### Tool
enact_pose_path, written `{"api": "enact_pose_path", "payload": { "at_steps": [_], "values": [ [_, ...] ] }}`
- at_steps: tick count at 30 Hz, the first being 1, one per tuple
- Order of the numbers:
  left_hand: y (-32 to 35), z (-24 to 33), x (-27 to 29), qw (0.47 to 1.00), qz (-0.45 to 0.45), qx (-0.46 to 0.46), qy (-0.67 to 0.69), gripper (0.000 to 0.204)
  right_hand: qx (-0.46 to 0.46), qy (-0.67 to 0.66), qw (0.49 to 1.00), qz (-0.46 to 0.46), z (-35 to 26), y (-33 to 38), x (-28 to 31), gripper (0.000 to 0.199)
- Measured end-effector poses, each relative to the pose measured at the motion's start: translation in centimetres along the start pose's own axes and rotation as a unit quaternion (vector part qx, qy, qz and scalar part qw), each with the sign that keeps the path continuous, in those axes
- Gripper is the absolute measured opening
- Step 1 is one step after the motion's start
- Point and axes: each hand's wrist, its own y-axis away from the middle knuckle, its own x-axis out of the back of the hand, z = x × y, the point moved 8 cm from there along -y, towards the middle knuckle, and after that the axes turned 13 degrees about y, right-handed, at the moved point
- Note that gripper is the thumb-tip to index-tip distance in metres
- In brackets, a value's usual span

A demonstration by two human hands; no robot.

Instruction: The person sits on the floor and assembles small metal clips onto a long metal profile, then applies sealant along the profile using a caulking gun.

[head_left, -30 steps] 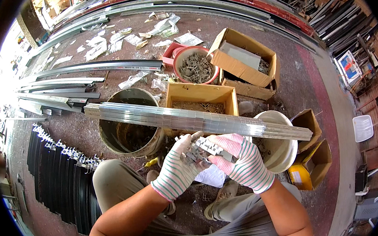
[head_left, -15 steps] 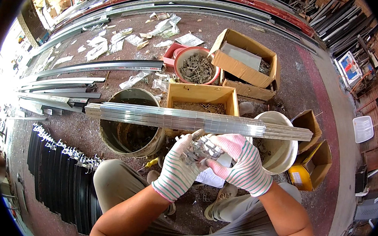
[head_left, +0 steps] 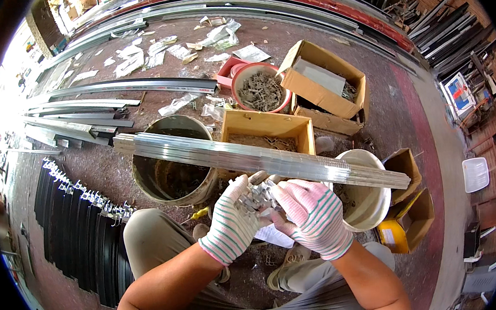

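Both my hands wear white knit gloves with pink and green stripes and meet above my lap. A bunch of small silvery metal clips (head_left: 255, 197) rests in my left hand (head_left: 230, 220), its fingers curled round them. My right hand (head_left: 315, 214) bends its fingers and thumb at the right side of the bunch and grips there; the fingertips are partly hidden. Just beyond my hands, a bundle of long silver metal strips (head_left: 231, 159) lies across a dark bucket (head_left: 204, 187), a wooden box (head_left: 268, 118) and a white bucket (head_left: 383, 205).
Black profiles (head_left: 71, 244) with clips along their ends lie at left. Beyond the wooden box stand a red-rimmed basin (head_left: 284, 102) of metal pieces and a cardboard box (head_left: 313, 100). A yellow carton (head_left: 397, 236) sits at right. A yellow-handled tool (head_left: 200, 213) lies near my left knee.
My right hand has turned, with its back now more upward and its fingers more bent over the clips. The left hand stays nearly in place, still holding the bunch.
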Motion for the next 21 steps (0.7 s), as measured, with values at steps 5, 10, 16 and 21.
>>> {"api": "enact_pose_path", "payload": {
  "at_steps": [5, 10, 16, 21],
  "values": [
    [-0.2, 0.8, 0.0, 0.997, -0.047, -0.012, 0.057, 0.059, 0.042, 0.025, 0.999, 0.018, -0.6, -0.3, 0.1, 0.045],
    [-0.1, 1.7, -1.6, 0.995, -0.098, -0.014, 0.023, 0.060, -0.130, -0.093, 0.985, 0.072, 2.7, 0.9, -0.1, 0.050],
    [0.2, -1.4, -1.1, 0.996, -0.084, 0.031, -0.016, 0.052, -0.269, -0.239, 0.933, 0.021, 3.1, 1.9, -2.7, 0.054],
    [-1.0, -2.2, -0.5, 0.995, -0.086, 0.027, -0.033, 0.069, -0.228, -0.248, 0.941, -0.018, 2.3, 2.1, -3.7, 0.067]
  ]
}}
